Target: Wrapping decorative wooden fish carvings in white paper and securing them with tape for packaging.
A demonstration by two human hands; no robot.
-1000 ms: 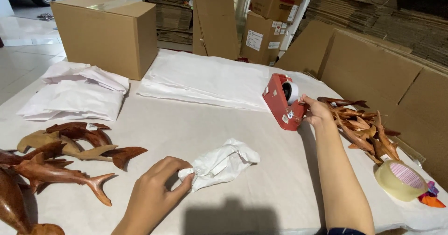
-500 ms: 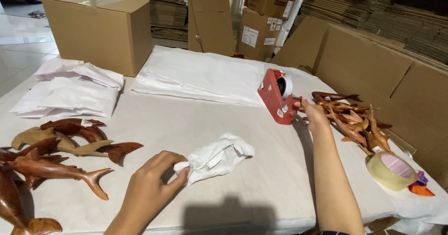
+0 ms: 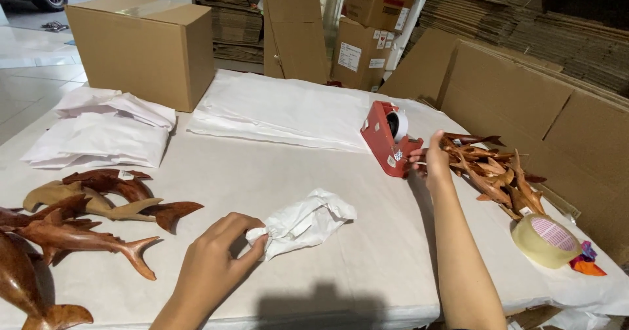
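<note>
Here the left hand (image 3: 213, 258) pinches the near end of a white paper-wrapped bundle (image 3: 304, 222) lying near the counter's (image 3: 275, 173) front edge, long axis running left to right. The right hand (image 3: 432, 163), fingers pinched together, touches the red tape dispenser (image 3: 386, 137) toward the right edge.

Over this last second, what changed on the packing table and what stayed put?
Little changed. The right hand has stayed at the front of the red tape dispenser, fingers closing slightly at the cutter end. The left hand keeps pinching the end of the white paper-wrapped bundle, which has not moved. The wooden dolphin carvings, small carvings pile, tape roll and cardboard box stayed as they were.
</note>
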